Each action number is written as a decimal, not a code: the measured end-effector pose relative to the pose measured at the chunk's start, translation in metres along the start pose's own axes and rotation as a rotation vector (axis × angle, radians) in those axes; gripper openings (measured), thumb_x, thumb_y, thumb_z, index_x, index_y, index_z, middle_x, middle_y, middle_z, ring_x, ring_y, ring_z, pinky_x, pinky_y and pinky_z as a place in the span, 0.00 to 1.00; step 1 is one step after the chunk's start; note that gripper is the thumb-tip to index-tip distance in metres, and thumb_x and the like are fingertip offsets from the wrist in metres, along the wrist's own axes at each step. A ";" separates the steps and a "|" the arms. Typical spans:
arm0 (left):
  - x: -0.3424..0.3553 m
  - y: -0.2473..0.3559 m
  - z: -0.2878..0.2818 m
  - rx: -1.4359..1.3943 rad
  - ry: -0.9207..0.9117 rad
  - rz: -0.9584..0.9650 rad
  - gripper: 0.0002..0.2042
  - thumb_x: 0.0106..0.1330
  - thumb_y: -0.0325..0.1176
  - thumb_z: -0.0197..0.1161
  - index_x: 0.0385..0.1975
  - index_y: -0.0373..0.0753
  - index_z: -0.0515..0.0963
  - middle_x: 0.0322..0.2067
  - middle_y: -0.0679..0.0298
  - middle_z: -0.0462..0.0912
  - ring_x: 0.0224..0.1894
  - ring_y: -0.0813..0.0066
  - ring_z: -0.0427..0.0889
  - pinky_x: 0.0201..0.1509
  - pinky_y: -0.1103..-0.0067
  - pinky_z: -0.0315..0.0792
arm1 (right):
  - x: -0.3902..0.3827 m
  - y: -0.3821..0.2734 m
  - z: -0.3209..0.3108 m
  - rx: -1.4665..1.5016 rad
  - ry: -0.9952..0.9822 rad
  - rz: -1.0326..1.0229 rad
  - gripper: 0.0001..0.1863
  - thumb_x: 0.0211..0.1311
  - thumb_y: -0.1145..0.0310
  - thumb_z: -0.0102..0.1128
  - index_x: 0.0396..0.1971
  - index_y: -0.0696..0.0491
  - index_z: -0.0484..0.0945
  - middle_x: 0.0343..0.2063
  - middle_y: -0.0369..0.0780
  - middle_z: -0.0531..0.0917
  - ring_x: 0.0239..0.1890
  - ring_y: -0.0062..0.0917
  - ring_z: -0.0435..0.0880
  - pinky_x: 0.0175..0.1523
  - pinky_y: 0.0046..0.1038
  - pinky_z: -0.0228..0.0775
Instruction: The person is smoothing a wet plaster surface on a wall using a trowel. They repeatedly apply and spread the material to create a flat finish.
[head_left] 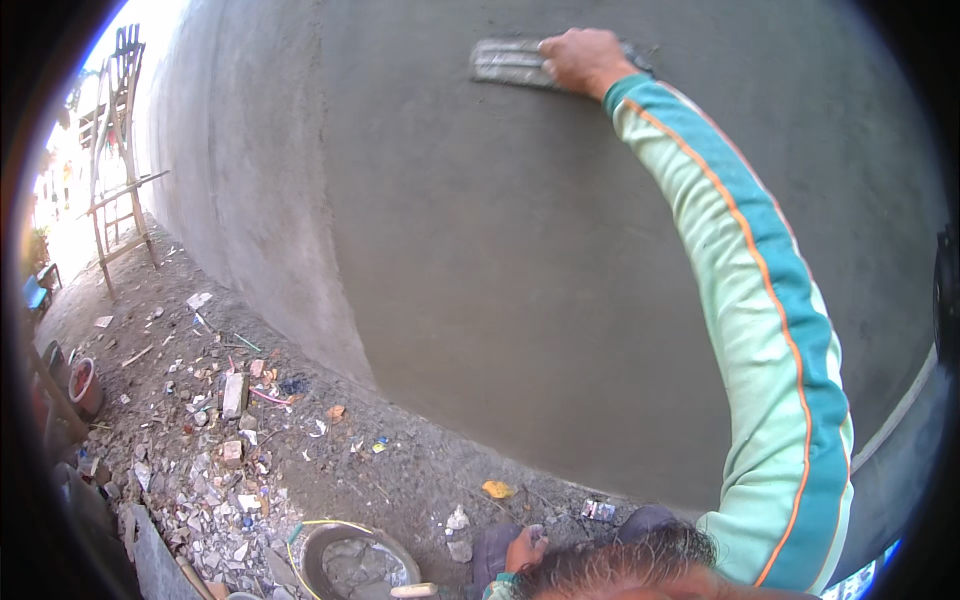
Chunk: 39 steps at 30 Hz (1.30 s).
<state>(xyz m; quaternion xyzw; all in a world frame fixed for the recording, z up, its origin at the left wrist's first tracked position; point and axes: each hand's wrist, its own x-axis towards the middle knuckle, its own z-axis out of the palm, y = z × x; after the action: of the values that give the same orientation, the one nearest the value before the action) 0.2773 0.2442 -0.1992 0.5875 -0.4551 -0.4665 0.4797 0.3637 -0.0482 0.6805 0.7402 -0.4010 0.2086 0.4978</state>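
Note:
My right hand [578,58] grips a long grey plastering float [505,62] held flat against the grey plastered wall [480,230], high in the view, my arm stretched up. My left hand [525,550] is low at the bottom, beside my dark-clothed leg, its fingers curled; what is in them, if anything, is hidden. Left of it, on the ground, stands a bucket [312,540] of wet grey mortar, with a light handle of some tool [412,590] near its rim.
A wooden ladder-like scaffold [120,170] stands at the far left. Stone chips and litter cover the ground [220,440] along the wall's foot. A reddish bucket [85,385], a blue chair [36,292] and a metal sheet [150,540] are at left. A grey pipe [890,500] is at right.

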 end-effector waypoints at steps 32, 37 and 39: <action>-0.002 0.025 0.002 0.028 0.002 -0.033 0.25 0.67 0.43 0.67 0.60 0.35 0.76 0.48 0.53 0.88 0.48 0.62 0.89 0.56 0.70 0.79 | -0.007 -0.019 0.032 0.161 -0.006 -0.067 0.16 0.61 0.66 0.53 0.43 0.50 0.87 0.43 0.46 0.89 0.49 0.43 0.88 0.52 0.44 0.82; 0.037 -0.055 0.019 -0.023 -0.067 -0.093 0.25 0.68 0.42 0.67 0.60 0.35 0.76 0.48 0.53 0.88 0.48 0.63 0.89 0.54 0.71 0.79 | -0.035 0.008 0.016 0.030 0.010 -0.060 0.14 0.64 0.67 0.55 0.44 0.47 0.89 0.46 0.43 0.90 0.49 0.39 0.89 0.51 0.40 0.83; 0.032 -0.054 0.030 -0.016 -0.032 0.023 0.25 0.68 0.42 0.67 0.60 0.35 0.76 0.48 0.53 0.88 0.47 0.63 0.89 0.53 0.71 0.80 | -0.030 0.071 -0.004 -0.036 0.033 0.029 0.16 0.67 0.61 0.53 0.49 0.47 0.84 0.46 0.43 0.89 0.51 0.45 0.87 0.54 0.46 0.81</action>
<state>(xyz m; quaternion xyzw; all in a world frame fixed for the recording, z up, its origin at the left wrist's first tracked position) 0.2572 0.2156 -0.2593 0.5706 -0.4657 -0.4742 0.4824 0.2893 -0.0459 0.7010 0.7216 -0.4071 0.2207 0.5146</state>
